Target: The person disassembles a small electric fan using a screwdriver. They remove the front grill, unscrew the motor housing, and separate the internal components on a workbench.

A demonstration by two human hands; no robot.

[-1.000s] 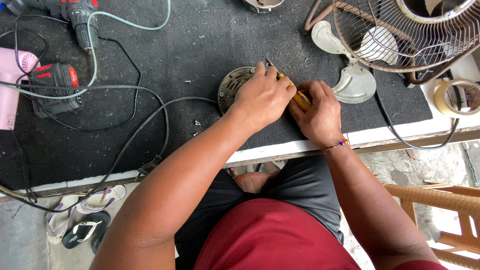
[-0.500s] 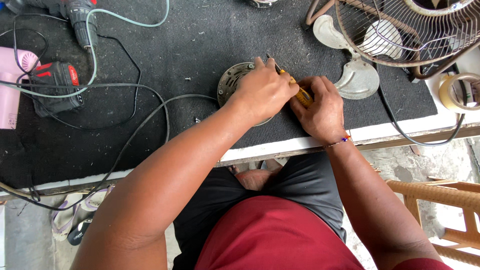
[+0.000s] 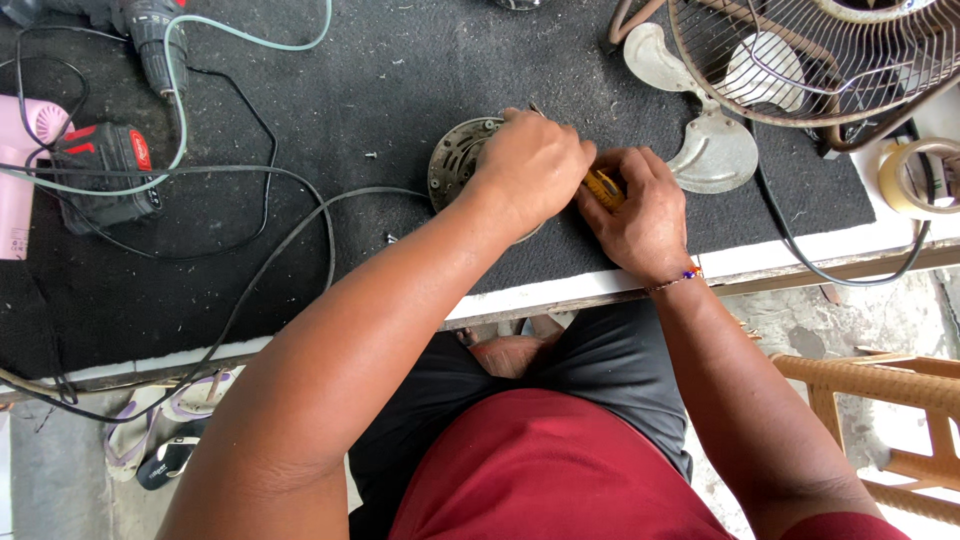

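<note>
Hands met at the near edge of the black-matted surface [image 3: 300, 90], both forearms reaching forward from the seated person's body. The left hand [image 3: 535, 165] lay palm-down with its fingers curled over the round metal motor housing [image 3: 455, 160], clamped on it and covering most of its right side. The right hand [image 3: 640, 210] sat just right of the left, touching it, its fingers closed around a yellow-handled tool [image 3: 603, 187] whose tip pointed in under the left hand toward the housing; a beaded bracelet [image 3: 685, 275] circled the right wrist. Compared with a second before, the two hands held the same grip and the same spot on the housing, and the tool had not visibly shifted. Counted out: one housing, one yellow-handled tool, one metal fan blade [image 3: 715, 150] just beyond the right hand, one wire fan guard [image 3: 810, 60] farther out past the blade, and one roll of tape [image 3: 915, 180] well to the right. Well left of the left hand lay one drill [image 3: 150, 40], one black battery pack with red trim [image 3: 105, 175], one pink appliance [image 3: 20, 175] at the far left edge, and several cables [image 3: 260, 210], too tangled to count.
</note>
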